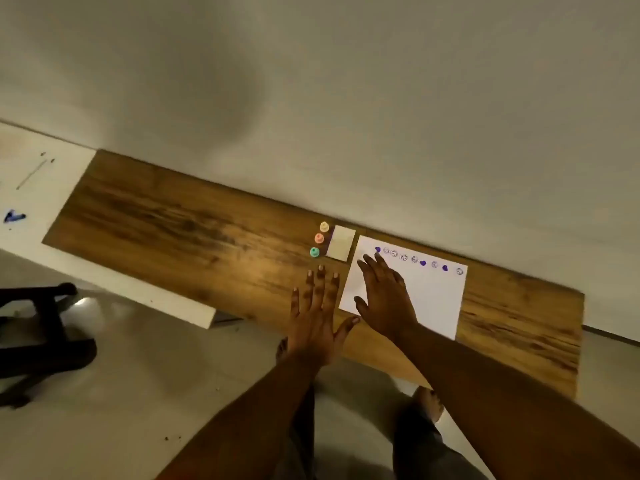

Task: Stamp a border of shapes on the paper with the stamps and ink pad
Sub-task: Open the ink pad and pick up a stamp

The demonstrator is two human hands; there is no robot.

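While both hands lie open with nothing in them, the sheet of white paper [427, 299] rests flat on the wooden tabletop [194, 223], close to the wall [346, 98]. The right hand [384, 299] sits palm down on the left part of the sheet, fingers spread and reaching toward its far left corner. The left hand [317, 313] lies flat on the bare wood just beside the paper's left edge, fingers splayed, thumb pointing toward the sheet.

Along the far edge of the paper runs a row of purple stamped marks [419, 260]: several round outlined prints mixed with a few solid heart-like shapes, ending near the right corner. The other edges that show carry no prints.

Just left of the paper's far corner stands a pale rectangular ink pad [341, 243], lid shut as far as can be told. Touching or nearly touching its left side, three small round stamps stand in a line: a yellow stamp [324, 226] farthest, an orange stamp [319, 238] in the middle, and a green stamp [314, 251] nearest the left hand's fingertips.

A white surface [41, 188] adjoins the table on the left, and a dark stool [41, 327] stands on the floor below.
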